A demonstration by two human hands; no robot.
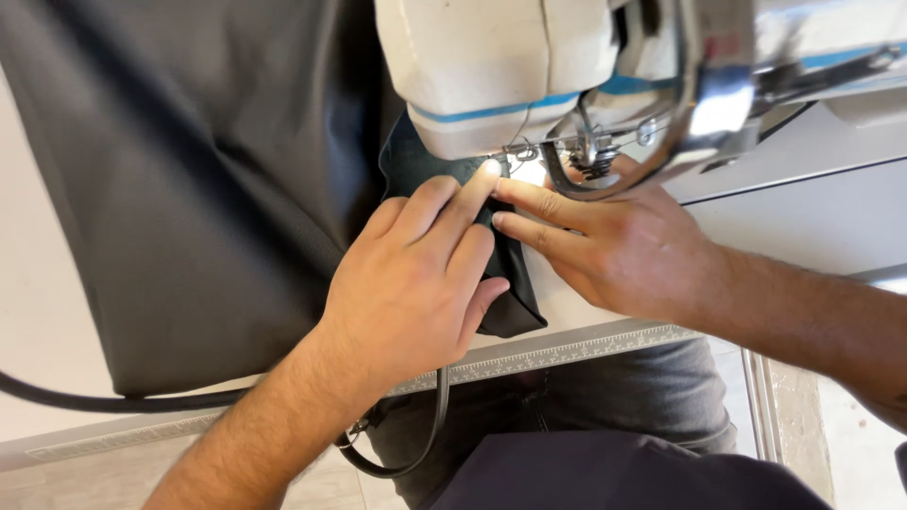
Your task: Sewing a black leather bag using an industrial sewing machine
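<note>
My left hand lies flat on a folded piece of dark fabric, its fingers stretched toward the needle area of a sewing machine. My right hand comes in from the right, fingers pressed on the same fabric just under the machine's metal presser parts. The fingertips of both hands meet beside the lit spot below the needle. A large dark grey cloth spreads over the table to the left.
The white table has a ruler strip along its front edge. A black strap or cord loops down below the edge. My lap in grey trousers is beneath.
</note>
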